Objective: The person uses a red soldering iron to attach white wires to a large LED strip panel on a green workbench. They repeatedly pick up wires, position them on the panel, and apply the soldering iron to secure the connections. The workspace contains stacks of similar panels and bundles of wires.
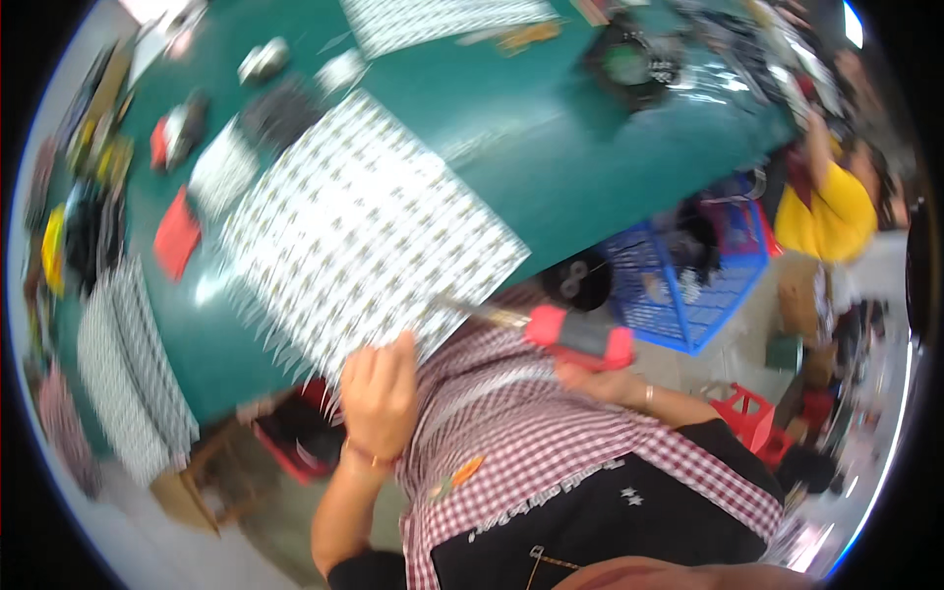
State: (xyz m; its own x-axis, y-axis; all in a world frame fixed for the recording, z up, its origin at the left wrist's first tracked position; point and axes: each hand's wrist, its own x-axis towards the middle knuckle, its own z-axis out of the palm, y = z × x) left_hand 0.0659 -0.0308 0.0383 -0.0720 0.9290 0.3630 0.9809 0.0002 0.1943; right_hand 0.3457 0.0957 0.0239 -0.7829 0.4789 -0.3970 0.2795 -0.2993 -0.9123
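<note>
A white patterned sheet, covered in rows of small dark marks, lies askew on the green table with its near corner toward me. Loose threads fringe its left edge. My left hand is closed on the near edge of this sheet, fingers bunched together. To the right, my right hand grips the scissors, which have red and black handles. Their metal blades point left, over the right edge of the sheet. Blur hides whether the blades touch it, and the handles cover part of the right hand's fingers.
More patterned sheets lie at the far side of the green table. Small bundles and a red piece rest to the left. A blue plastic basket stands at the right, below the table edge. A person in yellow is beyond.
</note>
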